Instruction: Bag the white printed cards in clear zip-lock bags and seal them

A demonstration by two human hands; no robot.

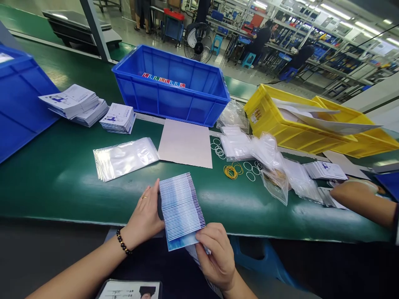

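1. Observed from beside the bench, with the clock centred on the fanned stack [181, 207], which is held just above the near table edge. Its edges are stepped, presumably so each sheet shows separately.
2. Left hand [145, 218]: partly curled, gripping the stack's nine o'clock side, apparently as the steadying support.
3. Right hand [216, 253]: fingers bent, thumb and fingertips pinching the five o'clock corner, likely to keep the spread controlled.
4. Clear sleeves [126, 158], between ten and eleven, and rubber bands [230, 172], between one and two: loose, seemingly for easy pick-up.
5. A co-worker's forearm [368, 203] rests at three.
6. Pale sheet [186, 143], twelve: flat, purpose unclear.
7. Printed bundles [118, 118], near eleven: piled, probably to stay orderly.
8. Blue bin [171, 101], twelve, and yellow crates [289, 128], two: set back, presumably sparing working space.
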